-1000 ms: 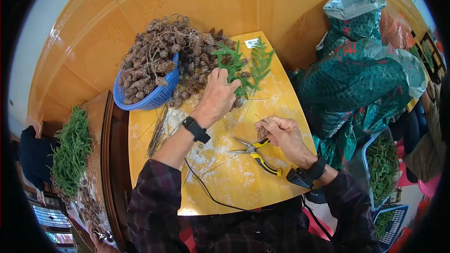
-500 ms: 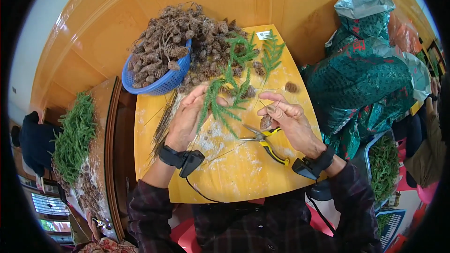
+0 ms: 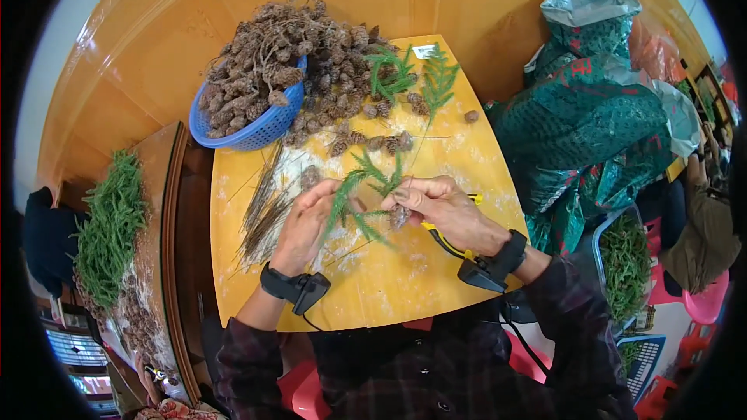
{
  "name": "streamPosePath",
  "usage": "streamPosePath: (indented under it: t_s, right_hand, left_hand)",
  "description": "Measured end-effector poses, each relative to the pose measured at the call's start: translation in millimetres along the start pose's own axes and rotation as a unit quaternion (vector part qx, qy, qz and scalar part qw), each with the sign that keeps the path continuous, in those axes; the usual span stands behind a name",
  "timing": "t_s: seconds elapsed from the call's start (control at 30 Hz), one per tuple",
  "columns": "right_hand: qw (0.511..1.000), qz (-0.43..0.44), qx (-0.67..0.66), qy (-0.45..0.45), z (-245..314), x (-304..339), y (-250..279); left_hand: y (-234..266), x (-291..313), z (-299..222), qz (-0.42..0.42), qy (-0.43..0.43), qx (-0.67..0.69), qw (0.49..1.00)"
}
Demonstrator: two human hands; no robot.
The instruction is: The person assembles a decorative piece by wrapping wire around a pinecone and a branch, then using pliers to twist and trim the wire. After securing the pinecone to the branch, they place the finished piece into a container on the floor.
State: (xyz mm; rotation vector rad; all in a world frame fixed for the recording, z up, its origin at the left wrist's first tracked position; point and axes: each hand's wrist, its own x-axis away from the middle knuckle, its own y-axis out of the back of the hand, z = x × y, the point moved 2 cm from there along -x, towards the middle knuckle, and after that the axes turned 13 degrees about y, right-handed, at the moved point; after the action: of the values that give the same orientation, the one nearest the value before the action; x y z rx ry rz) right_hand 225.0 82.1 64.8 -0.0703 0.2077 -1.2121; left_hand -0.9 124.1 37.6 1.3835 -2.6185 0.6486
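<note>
My left hand (image 3: 306, 222) is closed on a green artificial pine sprig (image 3: 339, 204), whose needled branches fan out toward the right. Close by, my right hand (image 3: 442, 208) pinches a small brown pine cone (image 3: 399, 218) at the sprig's right side; any wire on it is too fine to make out. Pliers (image 3: 447, 243) with yellow and black handles lie on the table, partly hidden under my right hand. Several loose pine cones (image 3: 377, 143) sit just beyond the hands. Left of them is a bundle of thin dark wires (image 3: 264, 214).
A blue basket (image 3: 261, 134) heaped with pine cones stands at the back left of the yellow table (image 3: 366, 295). Two more green sprigs (image 3: 440, 82) lie at the back. Green bags (image 3: 591, 124) crowd the right side. Further left, greenery (image 3: 113, 225) covers another table.
My right hand has moved left with the pine cone, up to the sprig, and now covers part of the pliers. The left hand still holds the sprig. The whole view has shifted slightly.
</note>
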Motion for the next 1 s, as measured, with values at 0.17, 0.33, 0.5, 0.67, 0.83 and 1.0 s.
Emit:
streamPosePath:
  t_s: [0.17, 0.33, 0.5, 0.67, 0.83, 1.0]
  right_hand:
    - [1.000, -0.007, 0.014, 0.026, -0.5, 3.8, 0.9]
    - [0.999, -0.039, 0.000, 0.011, -3.4, 10.2, 9.9]
    - [0.998, -0.051, -0.046, -0.010, -10.3, 16.3, 16.3]
    - [0.997, -0.054, -0.062, -0.012, -18.2, 19.5, 20.9]
    - [0.992, -0.034, -0.110, -0.048, -12.5, 23.7, 19.2]
    - [0.977, -0.088, -0.189, -0.045, -14.1, 24.2, 24.3]
  left_hand:
    - [-11.6, 0.9, -5.4, -0.014, 0.039, 0.060, 0.997]
    - [-34.6, 0.5, -13.8, -0.032, 0.025, -0.064, 0.997]
    - [-37.2, 7.8, -17.5, -0.002, 0.021, -0.110, 0.994]
    - [-39.8, 7.4, -20.9, -0.008, 0.033, -0.167, 0.985]
    - [-31.6, 3.2, -9.4, -0.015, 0.031, -0.117, 0.993]
    - [-26.5, 3.6, -13.7, -0.023, 0.077, -0.059, 0.995]
